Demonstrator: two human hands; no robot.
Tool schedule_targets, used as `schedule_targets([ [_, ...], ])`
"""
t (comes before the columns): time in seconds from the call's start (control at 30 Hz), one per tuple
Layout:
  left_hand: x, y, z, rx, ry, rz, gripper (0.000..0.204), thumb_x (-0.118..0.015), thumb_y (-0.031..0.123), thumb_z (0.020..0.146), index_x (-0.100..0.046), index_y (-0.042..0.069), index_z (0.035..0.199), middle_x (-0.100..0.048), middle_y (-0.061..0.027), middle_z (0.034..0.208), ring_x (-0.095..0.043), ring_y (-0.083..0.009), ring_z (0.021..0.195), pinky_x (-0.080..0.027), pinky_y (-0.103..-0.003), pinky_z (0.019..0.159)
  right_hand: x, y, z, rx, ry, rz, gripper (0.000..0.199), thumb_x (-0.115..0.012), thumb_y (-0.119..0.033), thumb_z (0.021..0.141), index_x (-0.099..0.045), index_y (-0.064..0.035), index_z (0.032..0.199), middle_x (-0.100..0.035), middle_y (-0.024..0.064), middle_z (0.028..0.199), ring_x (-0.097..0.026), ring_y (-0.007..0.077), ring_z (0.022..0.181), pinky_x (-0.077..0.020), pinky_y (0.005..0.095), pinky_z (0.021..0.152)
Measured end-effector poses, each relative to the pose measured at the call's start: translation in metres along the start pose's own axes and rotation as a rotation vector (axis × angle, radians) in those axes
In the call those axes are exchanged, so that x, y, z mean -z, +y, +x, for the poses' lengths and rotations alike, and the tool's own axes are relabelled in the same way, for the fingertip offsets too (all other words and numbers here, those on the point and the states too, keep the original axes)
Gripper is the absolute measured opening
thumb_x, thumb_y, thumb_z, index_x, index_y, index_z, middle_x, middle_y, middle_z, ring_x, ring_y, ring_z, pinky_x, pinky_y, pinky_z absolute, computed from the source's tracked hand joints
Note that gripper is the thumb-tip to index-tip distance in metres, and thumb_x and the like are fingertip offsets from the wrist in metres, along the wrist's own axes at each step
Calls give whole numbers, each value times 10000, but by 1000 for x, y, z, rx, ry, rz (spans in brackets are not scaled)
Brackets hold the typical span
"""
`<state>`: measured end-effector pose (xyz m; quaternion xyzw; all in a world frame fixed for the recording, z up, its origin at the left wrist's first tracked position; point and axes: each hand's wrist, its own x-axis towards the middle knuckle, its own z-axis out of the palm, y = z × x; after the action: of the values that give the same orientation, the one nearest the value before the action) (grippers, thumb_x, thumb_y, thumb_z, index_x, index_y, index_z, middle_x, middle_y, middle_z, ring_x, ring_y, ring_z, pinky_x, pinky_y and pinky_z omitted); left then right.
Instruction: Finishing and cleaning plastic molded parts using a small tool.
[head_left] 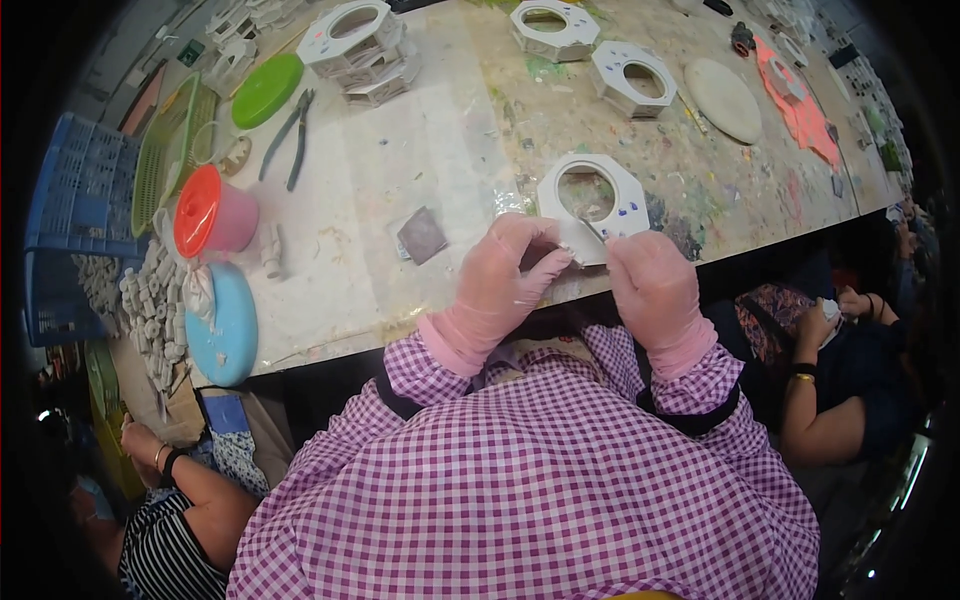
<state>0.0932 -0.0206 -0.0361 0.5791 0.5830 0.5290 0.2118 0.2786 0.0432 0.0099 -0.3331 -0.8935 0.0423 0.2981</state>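
- Blue crate point(85, 185) beside the table's point(330, 240) left edge; heap of small pale pieces point(155, 310) nearer, by that edge.
- Tub with red lid point(205, 212), near the left edge; light blue disc point(225, 345) at the near left corner.
- Green disc point(267, 92) toward the far left corner; pliers point(297, 135) beside it, handles spread.
- Stack of white frames point(360, 65) by the far edge, left of middle.
- Grey square sheet point(423, 236), left of the hands.
- Left hand point(505, 275), pink-gloved: thumb and forefinger pinch the near left corner of a white octagonal frame point(630, 192).
- Two similar frames point(635, 80) toward the far edge.
- The octagonal frame lies at the table's near edge, its round opening facing up, blue marks on its right side.
- Right hand point(655, 285), pink-gloved: fingers clenched around a slim grey tool point(592, 230), which slants over the frame.
- White oval disc point(722, 100), then coral sheet point(795, 105), toward the right edge.
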Motion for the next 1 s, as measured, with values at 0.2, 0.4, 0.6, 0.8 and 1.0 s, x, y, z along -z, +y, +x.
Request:
schedule_targets([
  [0.2,0,0,-1,19,-16,-4,317,-810,107,856,-656,53,1128,-656,-94,971,-711,-230,866,-591,-328,764,4,-5,8,90,-60,23,86,-657,-68,855,-670,-55,939,-608,92,800,-639,303,780,-534,410,655],
  [0.4,-2,0,-2,89,-21,-55,357,-817,109,852,-642,50,1158,-655,-99,976,-710,-225,872,-594,-327,781,0,3,0,100,-103,8,88,-660,-70,859,-670,-62,946,-607,95,794,-644,303,776,-541,408,642],
  [0.6,-1,0,1,22,-22,-2,347,-821,129,838,-662,65,1139,-658,-94,966,-702,-237,852,-582,-330,754,6,3,-10,-32,27,37,121,-660,-61,848,-669,-67,969,-596,94,769,-638,298,745,-529,413,620],
  [0.8,-1,-2,3,-59,-29,68,285,-831,137,829,-696,74,1072,-666,-78,954,-678,-242,849,-553,-334,742,11,1,-15,80,-73,28,116,-663,-67,861,-671,-58,976,-605,103,780,-635,301,744,-526,401,631],
  [1.0,0,0,1,-12,-56,78,289,-824,153,823,-690,83,1070,-668,-83,982,-676,-267,887,-553,-353,755,10,4,-21,90,-59,116,86,-682,-48,859,-683,-56,945,-629,104,801,-647,312,760,-541,409,651],
])
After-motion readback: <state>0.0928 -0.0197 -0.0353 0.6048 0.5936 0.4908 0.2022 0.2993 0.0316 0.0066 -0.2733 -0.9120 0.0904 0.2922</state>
